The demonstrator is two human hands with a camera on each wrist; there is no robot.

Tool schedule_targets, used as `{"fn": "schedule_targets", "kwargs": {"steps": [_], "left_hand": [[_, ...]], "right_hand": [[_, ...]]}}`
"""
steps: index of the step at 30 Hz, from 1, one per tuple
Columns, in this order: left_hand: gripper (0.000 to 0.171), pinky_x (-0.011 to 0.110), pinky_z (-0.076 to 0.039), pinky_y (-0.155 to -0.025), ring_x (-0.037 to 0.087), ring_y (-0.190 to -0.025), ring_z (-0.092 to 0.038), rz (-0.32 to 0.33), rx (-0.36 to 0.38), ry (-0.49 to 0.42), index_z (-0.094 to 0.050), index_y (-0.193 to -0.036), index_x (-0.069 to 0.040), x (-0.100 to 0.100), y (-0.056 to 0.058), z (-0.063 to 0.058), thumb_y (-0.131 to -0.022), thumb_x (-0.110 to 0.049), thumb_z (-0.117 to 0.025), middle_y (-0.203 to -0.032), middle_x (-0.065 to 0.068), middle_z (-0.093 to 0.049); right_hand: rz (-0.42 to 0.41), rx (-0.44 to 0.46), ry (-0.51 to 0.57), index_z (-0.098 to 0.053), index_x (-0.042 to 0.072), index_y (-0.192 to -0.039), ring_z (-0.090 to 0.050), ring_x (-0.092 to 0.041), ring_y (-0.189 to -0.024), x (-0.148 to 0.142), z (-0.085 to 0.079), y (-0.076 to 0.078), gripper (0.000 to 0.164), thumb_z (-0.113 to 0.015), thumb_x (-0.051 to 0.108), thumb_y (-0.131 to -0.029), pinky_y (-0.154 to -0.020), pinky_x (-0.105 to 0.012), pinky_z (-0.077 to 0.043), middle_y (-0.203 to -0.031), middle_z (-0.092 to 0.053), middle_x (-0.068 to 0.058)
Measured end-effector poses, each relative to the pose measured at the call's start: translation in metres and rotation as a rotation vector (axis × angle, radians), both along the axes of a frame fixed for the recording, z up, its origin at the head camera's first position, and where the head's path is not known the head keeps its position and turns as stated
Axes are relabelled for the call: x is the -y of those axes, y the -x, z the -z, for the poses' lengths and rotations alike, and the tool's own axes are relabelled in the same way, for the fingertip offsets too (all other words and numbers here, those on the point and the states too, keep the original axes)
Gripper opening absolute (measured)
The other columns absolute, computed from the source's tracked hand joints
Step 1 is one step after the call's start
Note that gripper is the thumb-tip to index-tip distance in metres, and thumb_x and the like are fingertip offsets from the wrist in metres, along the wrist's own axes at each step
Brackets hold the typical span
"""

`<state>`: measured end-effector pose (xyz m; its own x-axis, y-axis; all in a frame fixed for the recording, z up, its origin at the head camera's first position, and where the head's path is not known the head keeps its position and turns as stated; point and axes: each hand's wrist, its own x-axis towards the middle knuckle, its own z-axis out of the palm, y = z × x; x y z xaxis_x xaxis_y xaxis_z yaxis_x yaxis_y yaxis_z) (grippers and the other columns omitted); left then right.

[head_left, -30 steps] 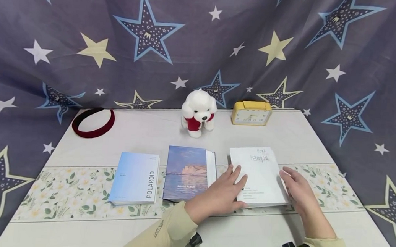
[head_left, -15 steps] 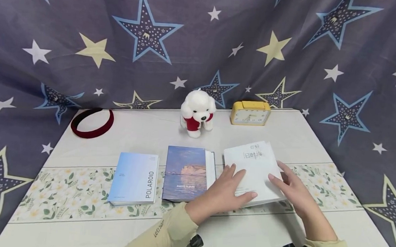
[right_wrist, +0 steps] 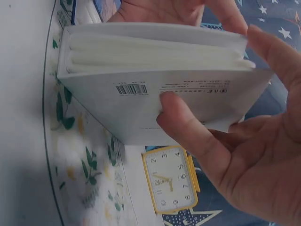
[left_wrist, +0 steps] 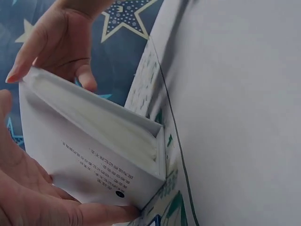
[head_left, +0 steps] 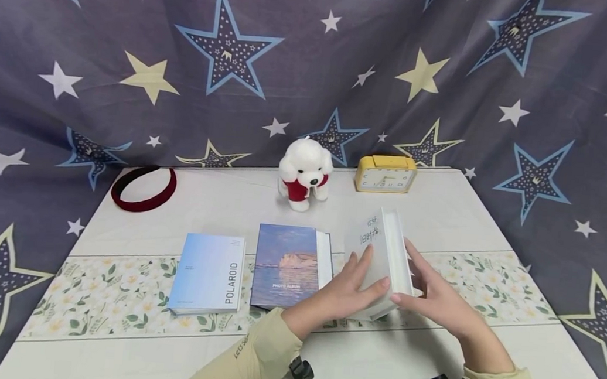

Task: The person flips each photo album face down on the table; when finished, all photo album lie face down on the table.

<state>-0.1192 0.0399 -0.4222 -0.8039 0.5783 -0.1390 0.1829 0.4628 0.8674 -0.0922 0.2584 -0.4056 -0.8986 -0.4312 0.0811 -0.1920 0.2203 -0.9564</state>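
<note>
1. White book [head_left: 383, 257]: cream-white pages, black print; its upper lettering looks grey, too faint to be sure.
2. Photo album [head_left: 287, 265]: blue sea-and-sky picture, pinkish cliff.
3. Polaroid book [head_left: 206, 274]: blue fading paler, dark lettering.
4. Plush dog [head_left: 305, 163]: white and red.
5. Clock [head_left: 386, 176]: yellow, white face.
6. Headband [head_left: 145, 204]: burgundy.
7. Backdrop [head_left: 302, 54]: slate-purple; blue, yellow, white stars.
8. Tabletop [head_left: 223, 201]: white, floral band.

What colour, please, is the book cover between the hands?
The book cover is white with dark print, clearest in the left wrist view.

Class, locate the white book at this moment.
In the head view, the white book is tilted between the left hand and right hand, right of the PHOTO ALBUM.
</note>
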Motion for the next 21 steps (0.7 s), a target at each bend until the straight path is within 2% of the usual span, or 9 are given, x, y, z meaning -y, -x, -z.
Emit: {"fn": "schedule_targets", "kwargs": {"steps": [2,5,8,12,17,21], "left_hand": [[0.091,0.067,-0.024,-0.105,0.041,-0.145,-0.01,-0.008,0.019,-0.007,0.002,-0.157,-0.029,0.0,0.0,-0.001,-0.089,-0.078,-0.032,-0.16,0.023,-0.001],[0.095,0.067,-0.025,-0.105,0.041,-0.145,-0.008,-0.014,0.045,-0.016,0.005,-0.157,-0.028,0.001,0.0,-0.003,-0.087,-0.078,-0.036,-0.16,0.023,0.001],[0.099,0.067,-0.025,-0.105,0.039,-0.146,-0.006,-0.013,0.06,-0.031,0.006,-0.157,-0.026,0.002,0.0,-0.005,-0.086,-0.078,-0.04,-0.161,0.022,0.002],[0.104,0.064,-0.027,-0.106,0.037,-0.146,-0.005,-0.016,0.079,-0.063,0.008,-0.157,-0.024,0.003,0.0,-0.006,-0.084,-0.078,-0.044,-0.161,0.02,0.002],[0.109,0.058,-0.029,-0.108,0.038,-0.145,-0.01,-0.028,0.114,-0.126,0.01,-0.157,-0.023,0.004,0.0,-0.008,-0.083,-0.075,-0.051,-0.161,0.019,0.003],[0.114,0.053,-0.031,-0.108,0.036,-0.144,-0.014,-0.043,0.155,-0.175,0.012,-0.156,-0.023,0.005,0.001,-0.008,-0.082,-0.07,-0.06,-0.162,0.016,0.004]], "right_hand": [[-0.025,-0.021,-0.008,-0.004,0.02,-0.159,-0.047,-0.053,-0.121,0.004,0.0,0.0,0.099,-0.07,0.001,-0.087,-0.079,-0.039,-0.056,-0.156,-0.017,-0.029],[-0.05,-0.056,-0.009,-0.004,0.02,-0.159,-0.047,-0.053,-0.121,0.009,0.0,0.0,0.101,-0.071,0.0,-0.086,-0.081,-0.039,-0.056,-0.158,-0.011,-0.026],[-0.05,-0.066,0.008,-0.005,0.019,-0.159,-0.049,-0.052,-0.119,0.012,0.001,0.001,0.101,-0.072,-0.001,-0.085,-0.079,-0.04,-0.056,-0.158,-0.013,-0.027],[-0.036,-0.079,0.005,-0.009,0.018,-0.158,-0.051,-0.05,-0.118,0.016,0.002,0.001,0.1,-0.073,-0.001,-0.084,-0.081,-0.041,-0.056,-0.154,-0.022,-0.028],[0.015,-0.121,-0.069,-0.015,0.019,-0.158,-0.054,-0.044,-0.117,0.021,0.004,0.0,0.098,-0.077,0.005,-0.083,-0.084,-0.037,-0.055,-0.149,-0.035,-0.025],[0.051,-0.156,-0.117,-0.019,0.019,-0.157,-0.053,-0.042,-0.119,0.026,0.004,-0.001,0.098,-0.079,0.006,-0.08,-0.085,-0.035,-0.054,-0.15,-0.036,-0.021]]}}
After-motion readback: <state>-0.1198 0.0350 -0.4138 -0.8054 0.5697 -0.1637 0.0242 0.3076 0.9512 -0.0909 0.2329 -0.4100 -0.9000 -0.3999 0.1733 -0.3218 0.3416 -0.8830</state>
